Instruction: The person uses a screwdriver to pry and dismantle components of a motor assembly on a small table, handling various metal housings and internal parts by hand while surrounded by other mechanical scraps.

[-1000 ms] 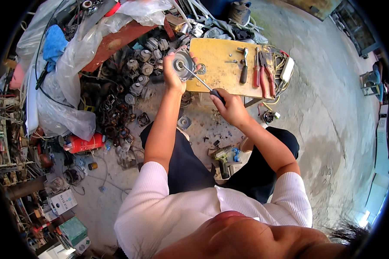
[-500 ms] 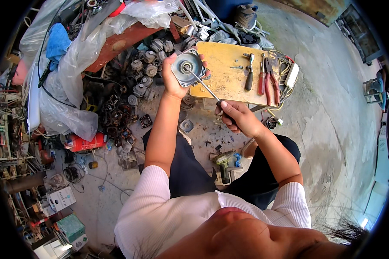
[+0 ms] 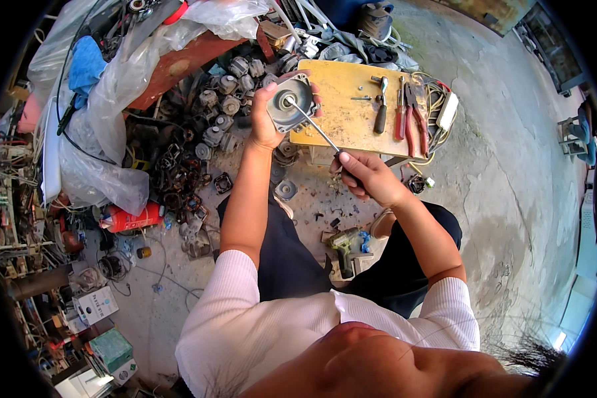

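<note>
My left hand point(image 3: 266, 123) grips a square metal motor end cover point(image 3: 301, 93) with a round hollow, holding it above the left edge of a yellow board-topped table point(image 3: 341, 79). In my right hand point(image 3: 371, 178) is a screwdriver point(image 3: 322, 134); its dark handle is mostly covered by my fingers. The long shaft slants up to the left, and its tip sits at the ring in the cover's centre. On the tabletop lie a ratchet wrench point(image 3: 381, 109), a red-handled screwdriver point(image 3: 400, 116), red-handled pliers point(image 3: 414, 119) and a small bolt point(image 3: 361, 98).
Many used motors point(image 3: 229, 104) and dark coils point(image 3: 172, 176) pile up left of the table. A green power drill point(image 3: 343, 251) rests between my legs. Cables and a white power strip point(image 3: 447, 111) lie at the table's right edge. A red cylinder point(image 3: 131, 217) lies at left.
The end cover has turned and tilted slightly in my left hand. The screwdriver's tip stays at its centre ring, and my right hand has shifted only a little.
</note>
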{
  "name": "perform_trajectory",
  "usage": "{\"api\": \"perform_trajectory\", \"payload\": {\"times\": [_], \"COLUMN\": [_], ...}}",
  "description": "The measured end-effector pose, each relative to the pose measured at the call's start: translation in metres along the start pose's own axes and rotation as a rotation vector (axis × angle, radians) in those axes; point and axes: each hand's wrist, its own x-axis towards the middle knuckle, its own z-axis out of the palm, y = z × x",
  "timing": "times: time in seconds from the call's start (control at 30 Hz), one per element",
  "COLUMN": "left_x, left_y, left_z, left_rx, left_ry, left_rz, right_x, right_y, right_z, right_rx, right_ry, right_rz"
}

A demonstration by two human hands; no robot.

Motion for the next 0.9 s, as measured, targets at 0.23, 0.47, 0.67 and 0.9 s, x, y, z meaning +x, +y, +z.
{"api": "perform_trajectory", "payload": {"times": [0.23, 0.47, 0.67, 0.9], "left_x": [0.005, 0.010, 0.017, 0.027], "left_y": [-0.008, -0.017, -0.026, -0.040], "left_z": [-0.001, -0.004, -0.004, -0.003], "left_rx": [0.029, 0.076, 0.063, 0.132], "left_ry": [0.054, 0.214, 0.291, 0.364], "left_rz": [-0.013, 0.005, 0.101, 0.218], "right_x": [0.010, 0.027, 0.038, 0.043], "right_y": [0.011, 0.030, 0.042, 0.052], "right_z": [0.001, 0.008, 0.010, 0.003], "right_rx": [0.160, -0.366, -0.633, -0.805], "right_ry": [-0.041, 0.284, 0.482, 0.628], "right_rz": [0.004, -0.192, -0.393, -0.551]}}
